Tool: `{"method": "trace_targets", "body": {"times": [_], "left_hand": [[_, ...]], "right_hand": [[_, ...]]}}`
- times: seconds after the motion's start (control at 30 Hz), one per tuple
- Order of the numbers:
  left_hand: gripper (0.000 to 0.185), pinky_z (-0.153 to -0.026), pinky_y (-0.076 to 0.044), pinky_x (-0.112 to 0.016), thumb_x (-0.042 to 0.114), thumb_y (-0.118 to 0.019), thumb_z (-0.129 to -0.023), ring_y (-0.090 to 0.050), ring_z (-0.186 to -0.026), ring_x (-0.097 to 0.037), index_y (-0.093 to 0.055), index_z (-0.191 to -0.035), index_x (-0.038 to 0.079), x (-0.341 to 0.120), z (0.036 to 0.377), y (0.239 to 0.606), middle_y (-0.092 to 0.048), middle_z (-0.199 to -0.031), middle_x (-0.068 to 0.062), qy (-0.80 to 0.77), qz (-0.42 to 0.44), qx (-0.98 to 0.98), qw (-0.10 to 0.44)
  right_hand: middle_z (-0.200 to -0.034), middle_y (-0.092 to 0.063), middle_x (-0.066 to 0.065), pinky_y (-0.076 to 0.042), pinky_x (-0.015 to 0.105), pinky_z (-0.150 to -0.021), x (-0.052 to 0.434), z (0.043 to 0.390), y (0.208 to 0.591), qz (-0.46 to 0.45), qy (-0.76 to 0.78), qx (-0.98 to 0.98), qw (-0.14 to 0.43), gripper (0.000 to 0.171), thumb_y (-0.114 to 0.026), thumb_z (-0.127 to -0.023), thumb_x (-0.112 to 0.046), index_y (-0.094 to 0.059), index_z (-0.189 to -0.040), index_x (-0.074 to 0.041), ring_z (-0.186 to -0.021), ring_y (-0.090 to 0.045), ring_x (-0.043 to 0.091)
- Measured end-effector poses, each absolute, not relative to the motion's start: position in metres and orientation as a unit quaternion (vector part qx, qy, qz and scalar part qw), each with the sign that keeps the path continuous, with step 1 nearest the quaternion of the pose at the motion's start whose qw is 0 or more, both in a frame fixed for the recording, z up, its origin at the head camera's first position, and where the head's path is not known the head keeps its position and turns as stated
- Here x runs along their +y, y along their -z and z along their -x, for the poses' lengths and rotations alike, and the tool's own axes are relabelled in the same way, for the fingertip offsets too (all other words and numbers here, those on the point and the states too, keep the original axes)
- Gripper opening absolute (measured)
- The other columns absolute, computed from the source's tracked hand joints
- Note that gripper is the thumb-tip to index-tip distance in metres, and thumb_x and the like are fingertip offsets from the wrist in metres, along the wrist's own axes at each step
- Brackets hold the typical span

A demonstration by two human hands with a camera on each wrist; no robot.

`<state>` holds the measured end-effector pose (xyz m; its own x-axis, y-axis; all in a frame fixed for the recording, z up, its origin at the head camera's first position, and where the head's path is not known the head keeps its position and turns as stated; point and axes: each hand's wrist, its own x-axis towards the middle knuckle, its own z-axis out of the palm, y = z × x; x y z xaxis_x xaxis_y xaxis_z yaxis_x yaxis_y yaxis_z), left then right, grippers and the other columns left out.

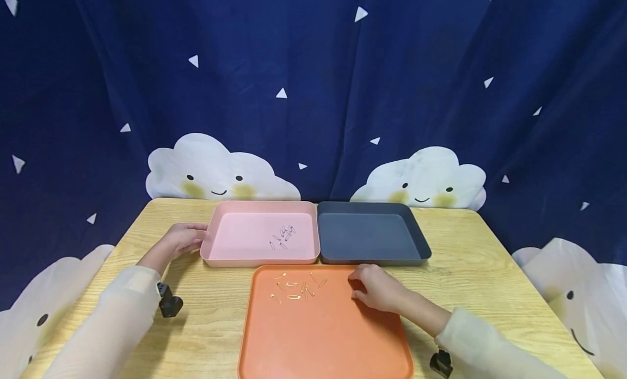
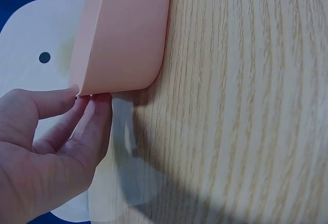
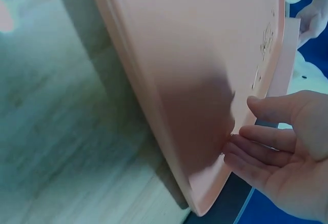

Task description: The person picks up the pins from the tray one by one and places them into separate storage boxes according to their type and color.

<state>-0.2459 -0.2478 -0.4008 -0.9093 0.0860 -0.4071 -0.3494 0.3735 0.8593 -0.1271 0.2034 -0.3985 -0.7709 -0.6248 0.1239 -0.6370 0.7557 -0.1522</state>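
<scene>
Your left hand point(image 1: 183, 238) rests against the left wall of the pink tray point(image 1: 230, 256), fingers fairly straight and only touching it, while your right hand point(image 1: 376, 287) lies on the orange tray point(image 1: 323, 341), fingers loosely bent and holding nothing. The gold pins point(image 1: 296, 288) lie scattered near that tray's far edge, well left of your fingertips; a few silver pins point(image 1: 284, 237) sit in the pink tray. The risk is the reach — a sweeping palm could scatter the thin pins or nudge the tray into the dark tray point(image 1: 372, 234), and a firm left push would slide the pink one.
</scene>
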Motion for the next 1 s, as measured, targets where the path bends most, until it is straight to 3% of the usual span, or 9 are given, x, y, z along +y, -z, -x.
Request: {"method": "trace_targets", "body": {"times": [0.43, 0.73, 1.0], "left_hand": [[0.055, -0.086, -0.057, -0.021, 0.010, -0.053, -0.095, -0.059, -0.082, 0.002, -0.035, -0.141, -0.013, -0.247, 0.245, 0.399, -0.044, -0.140, -0.031, -0.547, 0.084, 0.808, 0.200], [0.056, -0.086, -0.057, -0.021, 0.011, -0.053, -0.095, -0.060, -0.085, 0.000, -0.034, -0.142, -0.012, -0.248, 0.245, 0.403, -0.039, -0.145, -0.031, -0.541, 0.091, 0.812, 0.199], [0.055, -0.082, -0.057, -0.018, 0.011, -0.053, -0.095, -0.059, -0.083, 0.002, -0.035, -0.141, -0.012, -0.247, 0.246, 0.403, -0.042, -0.142, -0.031, -0.545, 0.085, 0.811, 0.197]], "right_hand": [[-0.091, -0.070, 0.004, -0.055, 0.024, -0.075, 0.184, 0.098, 0.392, -0.340, -0.142, -0.929, -0.029, 0.022, -0.077, -0.079, -0.014, -0.072, -0.098, -0.004, -0.085, -0.065, 0.013], [-0.076, -0.063, -0.001, -0.048, 0.016, -0.064, 0.186, 0.113, 0.399, -0.346, -0.152, -0.926, 0.005, 0.017, -0.081, -0.071, -0.006, -0.068, -0.083, -0.008, -0.071, -0.056, 0.008], [-0.065, -0.058, -0.004, -0.040, 0.012, -0.053, 0.181, 0.125, 0.407, -0.310, -0.168, -0.936, -0.003, 0.017, -0.078, -0.075, -0.006, -0.062, -0.071, -0.012, -0.060, -0.045, -0.001]]}}
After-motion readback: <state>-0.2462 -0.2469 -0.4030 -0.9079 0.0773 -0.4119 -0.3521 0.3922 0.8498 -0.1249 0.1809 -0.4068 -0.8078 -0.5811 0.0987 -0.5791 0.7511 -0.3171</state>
